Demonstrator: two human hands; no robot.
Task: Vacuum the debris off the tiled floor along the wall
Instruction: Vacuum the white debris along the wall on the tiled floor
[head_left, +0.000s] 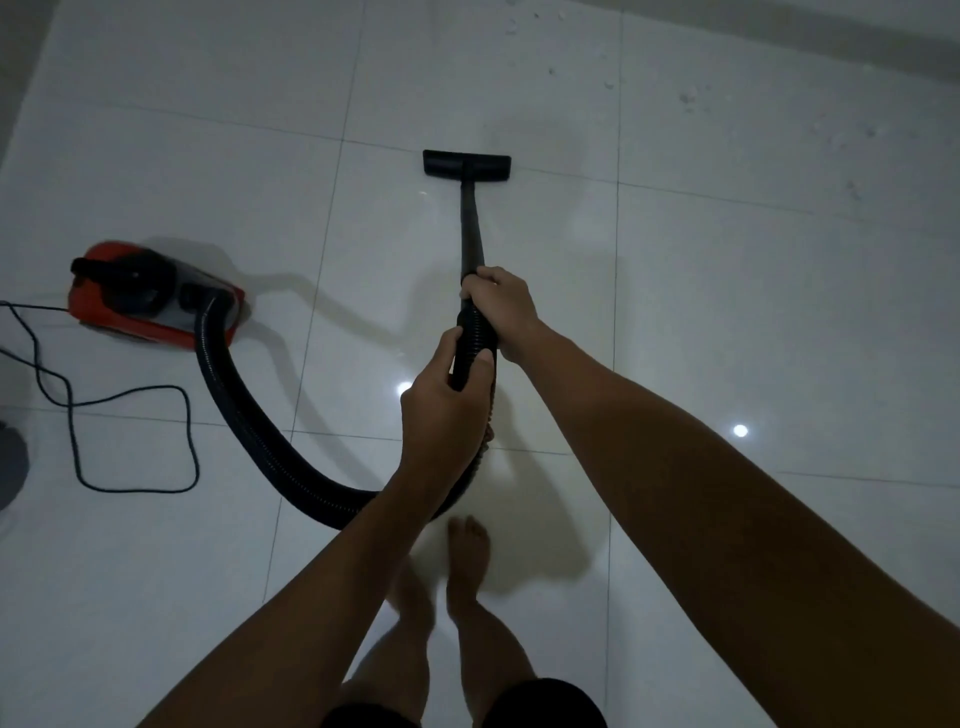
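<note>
A black vacuum wand (471, 228) runs forward from my hands to a flat black floor nozzle (466, 164) resting on the white tiled floor (727, 312). My right hand (501, 306) grips the wand where it meets the ribbed hose. My left hand (441, 410) grips the ribbed black hose (244, 410) just below it. The hose loops down and left to a red and black vacuum body (150, 299) on the floor at the left. Small white debris bits (691, 98) lie scattered along the wall at the upper right, well beyond the nozzle.
A black power cord (130, 441) snakes in loops over the tiles at the far left. The grey base of the wall (857, 31) runs across the top right. My bare feet (467, 556) stand under my arms. A dark object (10, 457) pokes in at the left edge.
</note>
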